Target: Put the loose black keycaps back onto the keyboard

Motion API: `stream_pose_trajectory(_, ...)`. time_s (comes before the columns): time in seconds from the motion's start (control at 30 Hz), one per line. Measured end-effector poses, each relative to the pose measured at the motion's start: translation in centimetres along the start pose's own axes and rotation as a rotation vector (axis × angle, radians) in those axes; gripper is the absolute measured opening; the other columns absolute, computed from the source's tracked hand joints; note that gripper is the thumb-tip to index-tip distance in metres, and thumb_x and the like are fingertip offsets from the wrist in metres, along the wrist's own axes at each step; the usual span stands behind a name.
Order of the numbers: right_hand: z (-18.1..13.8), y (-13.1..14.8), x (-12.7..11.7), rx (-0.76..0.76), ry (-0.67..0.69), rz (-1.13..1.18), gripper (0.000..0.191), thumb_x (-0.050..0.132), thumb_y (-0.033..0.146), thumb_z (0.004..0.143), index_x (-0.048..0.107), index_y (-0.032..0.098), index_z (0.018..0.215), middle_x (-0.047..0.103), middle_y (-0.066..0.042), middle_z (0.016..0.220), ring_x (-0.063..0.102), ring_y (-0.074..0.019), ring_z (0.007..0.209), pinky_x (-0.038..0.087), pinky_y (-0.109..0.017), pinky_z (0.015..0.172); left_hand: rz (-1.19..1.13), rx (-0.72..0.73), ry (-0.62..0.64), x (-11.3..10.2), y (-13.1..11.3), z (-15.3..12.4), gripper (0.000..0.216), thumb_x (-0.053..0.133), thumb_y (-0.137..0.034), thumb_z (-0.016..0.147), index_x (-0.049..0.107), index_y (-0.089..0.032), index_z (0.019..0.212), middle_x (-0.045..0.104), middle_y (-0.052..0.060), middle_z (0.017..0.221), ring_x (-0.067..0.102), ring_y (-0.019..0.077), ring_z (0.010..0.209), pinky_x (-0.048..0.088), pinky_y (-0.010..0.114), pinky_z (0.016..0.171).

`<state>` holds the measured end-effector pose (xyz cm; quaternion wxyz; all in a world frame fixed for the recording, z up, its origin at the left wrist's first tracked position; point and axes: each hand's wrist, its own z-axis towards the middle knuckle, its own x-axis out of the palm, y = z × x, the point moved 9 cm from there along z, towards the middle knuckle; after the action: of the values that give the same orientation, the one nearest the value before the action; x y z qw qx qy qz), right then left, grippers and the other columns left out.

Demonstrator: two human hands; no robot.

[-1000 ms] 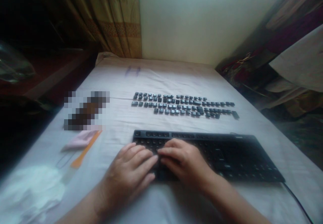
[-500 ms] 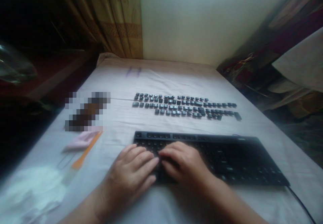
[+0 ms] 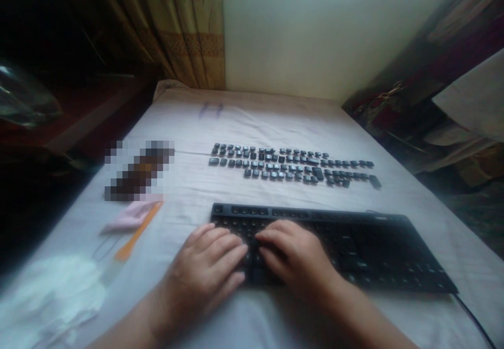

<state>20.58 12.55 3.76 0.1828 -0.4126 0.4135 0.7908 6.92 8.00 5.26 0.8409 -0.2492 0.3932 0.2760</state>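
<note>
A black keyboard (image 3: 378, 252) lies on the pale sheet in front of me. My left hand (image 3: 208, 262) rests across its left end, fingers stretched out and slanting over the keys, holding nothing. Just right of it, my right hand (image 3: 297, 252) bends over the keys with thumb and index finger in a pinch. Their tips are down at the keyboard; anything small between them is hidden. Beyond the keyboard, loose black keycaps (image 3: 274, 175) lie in uneven rows. The keyboard's right part looks dark, with small pale marks where keycaps are absent.
On the left lie an orange flat tool (image 3: 137, 232), a pink cloth (image 3: 129, 215), a thin wire loop (image 3: 106, 246) and a crumpled white cloth (image 3: 55, 299). A blurred-out dark object (image 3: 139, 173) lies behind them. The keyboard cable (image 3: 472, 317) runs off at lower right.
The whole view has shifted slightly. My right hand sits marginally farther right of my left fingertips; the keycap rows and keyboard look unchanged.
</note>
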Motion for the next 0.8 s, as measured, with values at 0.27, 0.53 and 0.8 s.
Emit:
stream_pose_trajectory(0.27,0.3,-0.4,0.2,0.056,0.052,0.087,0.017,0.063,0.011,0.082,0.07,0.021,0.093,0.074,-0.005,0.091,0.07,-0.0181,0.082,0.055,-0.027,0.072,0.033,0.023,0.065,0.4,-0.2,0.1,0.025,0.051,-0.026,0.097,0.069,-0.024,0.116,0.071,0.003,0.108,0.061,0.0208,0.106,0.042,0.039,0.102)
stream_pose_trajectory(0.53,0.4,0.1,0.4,0.006,-0.006,0.117,0.018,0.062,0.009,0.08,0.068,0.021,0.092,0.076,-0.005,0.088,0.071,-0.0186,0.081,0.056,-0.029,0.074,0.034,0.016,0.066,0.4,0.0,-0.1,0.024,0.054,-0.025,0.095,0.069,-0.025,0.114,0.07,0.004,0.108,0.061,0.0208,0.107,0.043,0.04,0.104)
stream_pose_trajectory(0.8,0.4,0.6,-0.1,-0.039,-0.042,0.161,0.013,0.063,0.013,0.084,0.073,0.021,0.089,0.076,-0.005,0.087,0.072,-0.0157,0.078,0.057,-0.025,0.073,0.009,0.011,0.056,0.4,0.0,0.0,0.024,0.052,-0.026,0.097,0.068,-0.023,0.114,0.071,0.004,0.108,0.061,0.0201,0.107,0.041,0.039,0.104)
